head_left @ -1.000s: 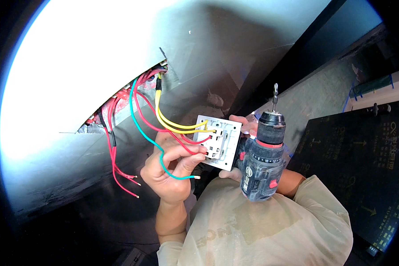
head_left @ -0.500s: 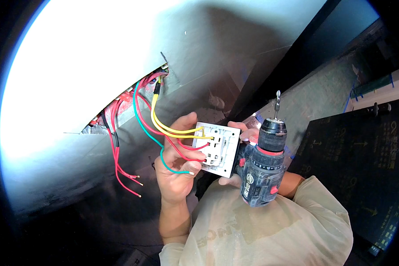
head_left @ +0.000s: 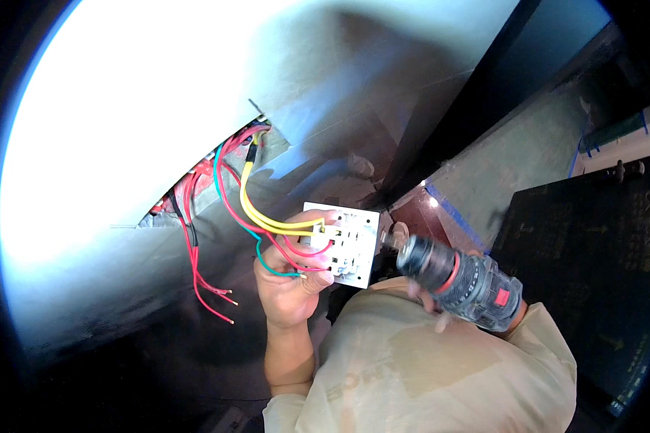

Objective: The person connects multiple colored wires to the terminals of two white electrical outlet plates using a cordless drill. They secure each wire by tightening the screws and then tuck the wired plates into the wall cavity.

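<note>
My left hand (head_left: 287, 294) is closed round the left side of a white wall socket (head_left: 360, 254), its back with the terminals facing up. Yellow wires (head_left: 267, 211) and red wires (head_left: 282, 244) run from the wall into its terminals. A green wire (head_left: 258, 249) has a bare end beside my left thumb and looks loose. My right hand (head_left: 427, 297) grips a dusty black and red cordless drill (head_left: 464, 283), mostly hidden behind the tool. The drill points leftward at the socket's right edge; its bit is blurred, and whether it touches cannot be told.
The wires come out of wall openings (head_left: 263, 148) at the upper left. Separate red wires (head_left: 196, 270) hang there with bare ends. A dark printed board (head_left: 585, 267) stands at the right. A pale strip with blue tape (head_left: 621, 148) lies beyond it.
The drill has swung from pointing upward to pointing left at the socket, and my right hand has come away from the socket's edge. The socket has shifted slightly left in my left hand.
</note>
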### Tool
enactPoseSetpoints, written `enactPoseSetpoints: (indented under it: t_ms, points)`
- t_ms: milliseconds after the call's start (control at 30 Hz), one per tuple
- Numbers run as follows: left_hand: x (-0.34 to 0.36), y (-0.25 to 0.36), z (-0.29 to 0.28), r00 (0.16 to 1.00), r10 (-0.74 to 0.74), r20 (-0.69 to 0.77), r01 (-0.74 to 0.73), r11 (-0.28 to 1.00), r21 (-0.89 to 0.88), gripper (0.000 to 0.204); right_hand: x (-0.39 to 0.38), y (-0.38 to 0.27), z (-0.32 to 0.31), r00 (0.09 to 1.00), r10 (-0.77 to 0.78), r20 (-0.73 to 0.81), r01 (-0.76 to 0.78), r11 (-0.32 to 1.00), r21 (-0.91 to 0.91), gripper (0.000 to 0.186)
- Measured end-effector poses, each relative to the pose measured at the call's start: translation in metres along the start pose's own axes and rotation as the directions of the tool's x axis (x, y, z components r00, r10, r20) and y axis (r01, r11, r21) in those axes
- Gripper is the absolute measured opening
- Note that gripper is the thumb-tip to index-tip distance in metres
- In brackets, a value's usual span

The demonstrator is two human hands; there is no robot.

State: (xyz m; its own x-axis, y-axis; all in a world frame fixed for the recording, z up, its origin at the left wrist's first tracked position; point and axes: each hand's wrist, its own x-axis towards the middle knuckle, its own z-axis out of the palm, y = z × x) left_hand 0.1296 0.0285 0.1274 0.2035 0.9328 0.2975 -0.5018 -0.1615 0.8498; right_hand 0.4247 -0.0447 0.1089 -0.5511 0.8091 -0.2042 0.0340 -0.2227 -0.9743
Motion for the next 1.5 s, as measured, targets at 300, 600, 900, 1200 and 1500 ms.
enactPoseSetpoints:
  t_ms: [300,600,900,1200,1500]
  points:
    - [0.006,-0.004,-0.006,0.999,0.014,0.040,-0.014,1.000,0.004,0.023,0.008,0.009,-0.003,0.904,-0.421,0.077,0.427,0.900,-0.092,0.061]
    - [0.013,0.000,-0.006,0.993,0.071,0.097,-0.083,0.989,0.126,0.020,0.018,0.010,-0.006,0.826,-0.533,0.185,0.563,0.757,-0.331,0.029]
    - [0.017,0.016,0.016,0.992,0.072,-0.108,0.020,0.736,0.677,0.024,0.019,0.013,-0.006,0.824,-0.533,0.194,0.567,0.771,-0.289,0.030]
    - [0.012,0.012,0.017,0.986,0.053,-0.159,0.053,0.801,0.596,0.025,0.015,0.006,-0.009,0.898,-0.372,0.234,0.421,0.881,-0.215,0.032]
    - [0.014,0.030,0.036,0.970,-0.021,-0.240,0.168,0.774,0.610,0.026,0.014,0.003,-0.009,0.893,-0.366,0.260,0.422,0.882,-0.208,0.032]
